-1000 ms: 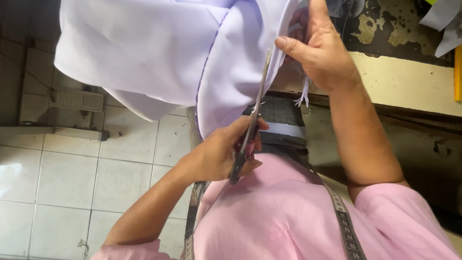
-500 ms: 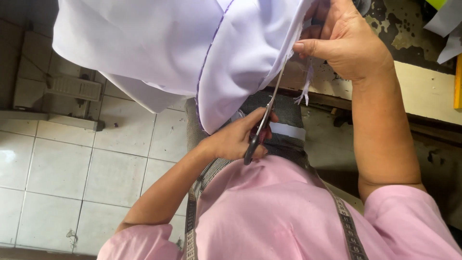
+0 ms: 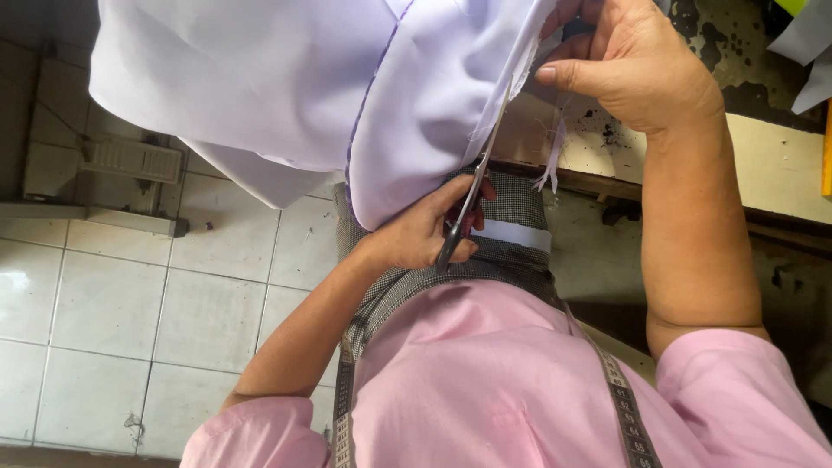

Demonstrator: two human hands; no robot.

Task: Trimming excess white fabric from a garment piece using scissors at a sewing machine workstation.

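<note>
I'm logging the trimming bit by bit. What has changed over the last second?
The left hand has brought the scissors slightly up along the edge of the white cloth, and the right hand pinching that edge has shifted a little rightward. Nothing was picked up or let go: both grips are unchanged, and the thin cut strip still dangles.

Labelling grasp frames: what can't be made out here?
Head view only:
1. Handles of the scissors: wrapped by the left hand.
2. Blade tips: lost against the pale fabric, so how far the blades are open is unclear.
3. Fingertips of the right hand: tucked behind the fabric, near the top edge.
4. Fabric extent: cut off by the top edge.
</note>
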